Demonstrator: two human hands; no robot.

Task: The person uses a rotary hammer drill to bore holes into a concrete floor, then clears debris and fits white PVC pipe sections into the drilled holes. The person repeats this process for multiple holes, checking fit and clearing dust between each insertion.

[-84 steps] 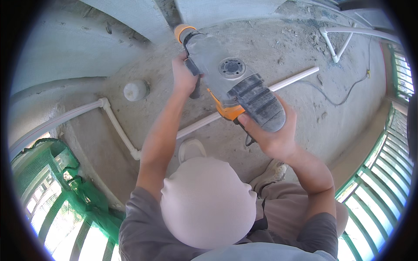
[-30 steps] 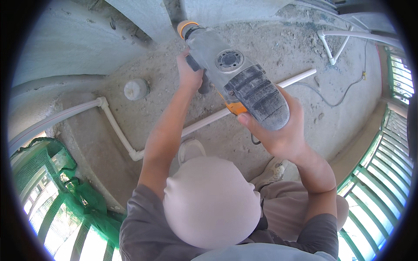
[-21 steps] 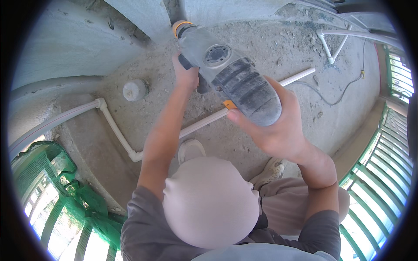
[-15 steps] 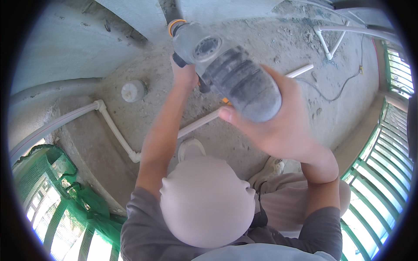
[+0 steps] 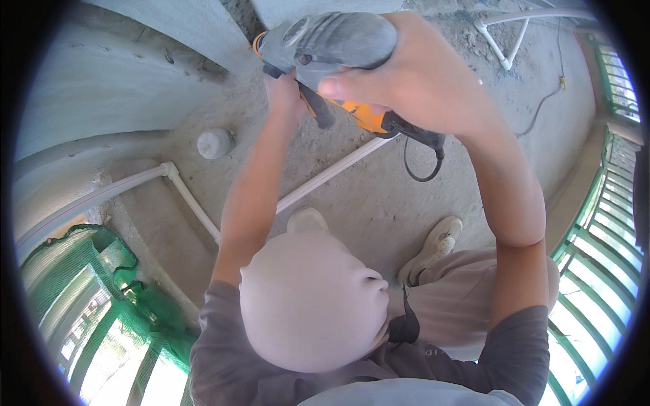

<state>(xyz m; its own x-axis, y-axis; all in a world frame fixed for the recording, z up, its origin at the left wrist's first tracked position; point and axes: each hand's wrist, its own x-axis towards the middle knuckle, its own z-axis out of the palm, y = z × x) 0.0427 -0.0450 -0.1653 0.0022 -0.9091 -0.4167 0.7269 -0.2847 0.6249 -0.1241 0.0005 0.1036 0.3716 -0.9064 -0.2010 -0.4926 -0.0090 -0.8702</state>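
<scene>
A dusty grey and orange hammer drill [image 5: 338, 42] spans the upper middle, its front end by the wall corner at the upper left. My left hand [image 5: 286, 98] is closed beneath the tool's front part, where a dark handle shows; its fingers are partly hidden. My right hand [image 5: 430, 74] grips the rear of the body, with its thumb along the near side. Below that hand, the orange casing, a black rear grip [image 5: 416, 132] and a looped black cord [image 5: 424, 177] come into sight. The tip of the tool cannot be made out.
A white pipe [image 5: 332, 172] crosses the dusty floor before my shoes. Another bent pipe [image 5: 101, 193] runs along the left ledge. A white round stub [image 5: 214, 143] stands nearby. Pipe pieces [image 5: 502, 57] and a cable lie upper right. Green netting [image 5: 122, 271] and green railings [image 5: 596, 271] flank me.
The hammer drill's rear has swung up and away from me, and the body has rolled so that its orange side and rear grip show. Both hands stay on it.
</scene>
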